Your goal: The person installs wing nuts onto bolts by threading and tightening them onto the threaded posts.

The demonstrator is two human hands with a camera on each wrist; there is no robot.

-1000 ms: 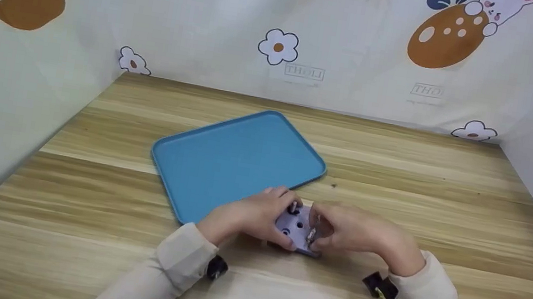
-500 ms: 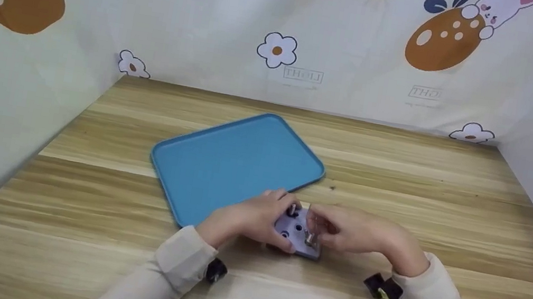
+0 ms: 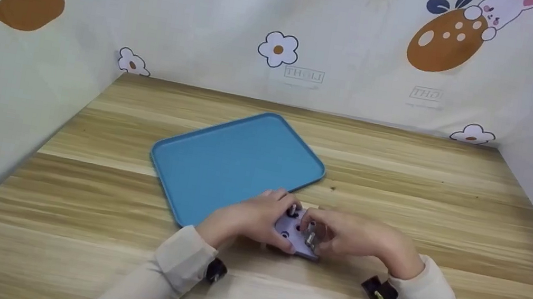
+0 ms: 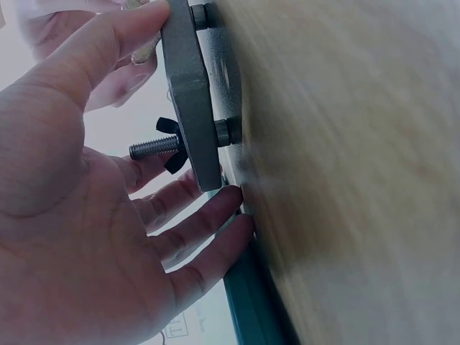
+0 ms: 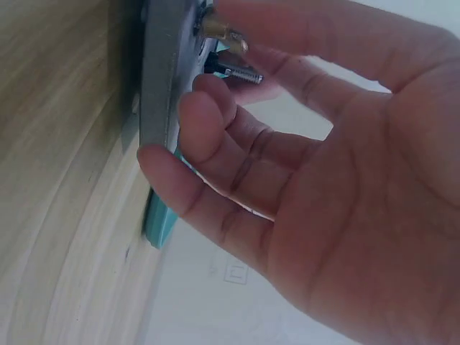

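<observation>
A small grey metal plate (image 3: 298, 244) with holes is held just off the wooden table near the tray's front corner. My left hand (image 3: 260, 217) grips its left side, thumb at the near edge and fingers at the far side. In the left wrist view, a threaded bolt (image 4: 153, 148) with a black wing nut (image 4: 172, 144) stands out of the plate (image 4: 190, 93). My right hand (image 3: 347, 233) has its thumb and index finger around a shiny brass-coloured fitting (image 3: 310, 239) on the plate's right part. The right wrist view shows this fitting (image 5: 221, 30) against the thumb; the grip is partly hidden.
A blue tray (image 3: 238, 158) lies slantwise behind the left hand, its front edge close to the hands. Wooden tabletop (image 3: 425, 196) extends to both sides. A patterned cloth wall (image 3: 212, 18) encloses the back and sides.
My right fingers have loosened from the brass-coloured fitting and come around it again, the index finger now farther left. The left hand and plate have stayed nearly still.
</observation>
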